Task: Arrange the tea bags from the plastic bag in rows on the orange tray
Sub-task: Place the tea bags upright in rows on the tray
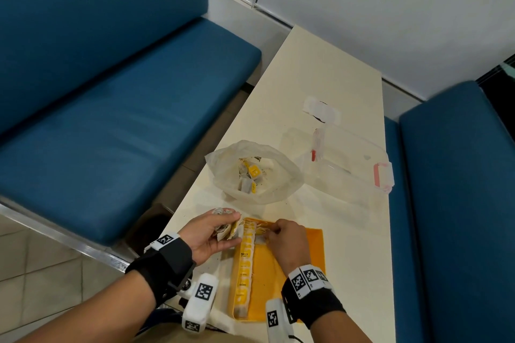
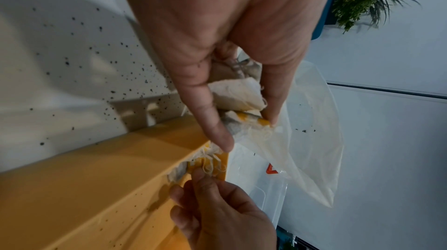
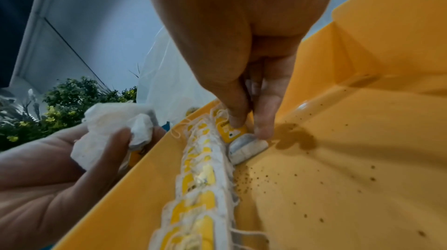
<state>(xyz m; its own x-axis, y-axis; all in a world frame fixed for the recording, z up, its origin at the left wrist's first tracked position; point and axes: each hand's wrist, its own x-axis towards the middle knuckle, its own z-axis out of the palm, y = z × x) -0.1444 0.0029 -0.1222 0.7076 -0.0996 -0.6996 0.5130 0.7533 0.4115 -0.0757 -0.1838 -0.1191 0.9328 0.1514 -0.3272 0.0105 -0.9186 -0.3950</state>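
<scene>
An orange tray [image 1: 295, 259] lies near the table's front edge, with one row of tea bags [image 1: 245, 264] along its left side. My left hand [image 1: 214, 231] hovers beside the tray's far-left corner and grips a bunch of tea bags [image 2: 238, 93]. My right hand [image 1: 284, 239] is inside the tray at the row's far end, pinching one tea bag [image 3: 246, 146] with a yellow tag that touches the tray floor beside the row [image 3: 205, 187]. Beyond the tray sits the open plastic bag [image 1: 256, 172] with several tea bags in it.
A clear plastic container [image 1: 351, 164] with pink latches stands right of the bag. A white wrapper [image 1: 320, 110] lies farther back. Blue benches flank the cream table [image 1: 315, 72]. Tea dust specks lie on the tray floor [image 3: 338, 177].
</scene>
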